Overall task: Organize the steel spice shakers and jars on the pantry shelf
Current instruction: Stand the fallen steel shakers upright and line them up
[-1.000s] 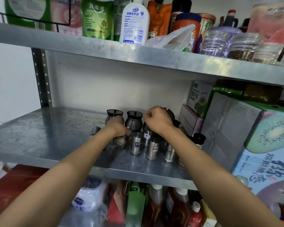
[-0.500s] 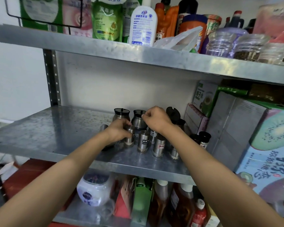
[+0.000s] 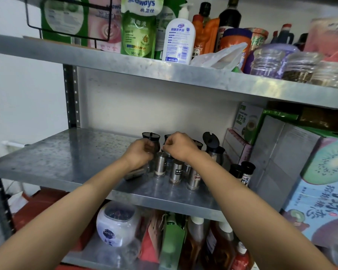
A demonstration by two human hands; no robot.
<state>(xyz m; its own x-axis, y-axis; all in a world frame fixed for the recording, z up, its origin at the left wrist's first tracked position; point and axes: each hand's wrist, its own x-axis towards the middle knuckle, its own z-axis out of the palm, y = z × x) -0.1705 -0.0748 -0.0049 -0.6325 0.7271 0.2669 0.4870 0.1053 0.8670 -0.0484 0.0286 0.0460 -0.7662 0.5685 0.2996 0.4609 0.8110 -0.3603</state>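
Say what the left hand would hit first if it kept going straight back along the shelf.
Probably the black-lidded jar right behind the left hand, though depth is unclear; beyond it is the white wall.

White wall [image 3: 23, 98] behind metal shelving [image 3: 183, 75]

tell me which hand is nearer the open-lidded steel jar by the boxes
Right. The right hand is in the middle of the shaker cluster, just left of the open-lidded steel jar. The left hand is farther left, at the cluster's left edge.
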